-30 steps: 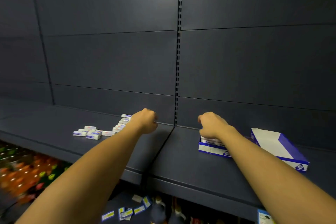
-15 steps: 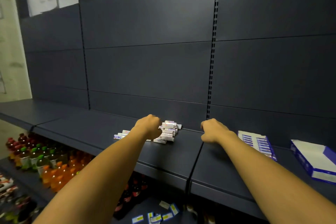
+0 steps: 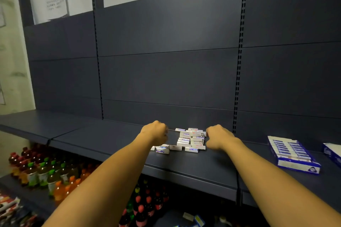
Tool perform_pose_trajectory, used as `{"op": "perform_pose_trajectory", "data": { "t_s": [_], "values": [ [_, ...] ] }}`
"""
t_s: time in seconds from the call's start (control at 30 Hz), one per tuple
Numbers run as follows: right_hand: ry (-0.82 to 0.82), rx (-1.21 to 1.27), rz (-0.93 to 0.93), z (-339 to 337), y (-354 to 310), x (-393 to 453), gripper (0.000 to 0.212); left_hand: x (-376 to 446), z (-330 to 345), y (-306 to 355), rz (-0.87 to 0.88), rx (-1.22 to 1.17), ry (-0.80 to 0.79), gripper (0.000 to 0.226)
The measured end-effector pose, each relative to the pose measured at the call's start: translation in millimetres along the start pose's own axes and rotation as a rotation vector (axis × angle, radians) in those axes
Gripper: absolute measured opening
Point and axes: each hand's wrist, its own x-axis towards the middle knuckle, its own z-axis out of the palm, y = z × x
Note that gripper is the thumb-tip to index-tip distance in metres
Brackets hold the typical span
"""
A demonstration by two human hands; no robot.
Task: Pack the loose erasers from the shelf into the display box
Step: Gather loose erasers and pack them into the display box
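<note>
Your left hand and right hand are both out over the shelf, one on each side of the erasers. The pile lies directly between them, toward the back edge of the shelf. Both hands show only their backs, fingers curled under. Whether either one has hold of an eraser cannot be told from here. The right hand is touching or just beside the pile's right side. The left sits near its left side, above a few strays lying nearer the front edge.

Most erasers lie with their long axes running left to right, stacked in rough rows. The strays are less orderly.

The display box stands on the same shelf, well apart to the right of the pile, so the right hand is the nearer one to it. It already holds two neat rows of erasers and looks close to full. A second box shows partly at the right edge of view; its contents cannot be seen.

In my judgement the coming move is a gathering of erasers, then a carry rightward.
</note>
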Motion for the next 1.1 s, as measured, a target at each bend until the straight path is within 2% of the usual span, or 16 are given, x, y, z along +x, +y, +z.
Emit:
{"op": "perform_pose_trajectory", "data": {
  "t_s": [0.43,0.53,0.87,1.1],
  "values": [
    [0.022,-0.001,0.007,3,-33,52,0.032,44,13,-41,0.040,-0.001,0.020,0.028],
    [0.039,0.014,0.014,4,-27,75,0.027,67,22,-44,0.064,0.014,0.009,0.028],
    [0.067,0.074,0.027,1,5,149,0.041,157,46,-43,0.139,0.079,-0.015,0.028],
    [0.047,0.098,0.025,8,27,169,0.041,194,78,-34,0.202,0.088,-0.041,0.025]
  ]
}}
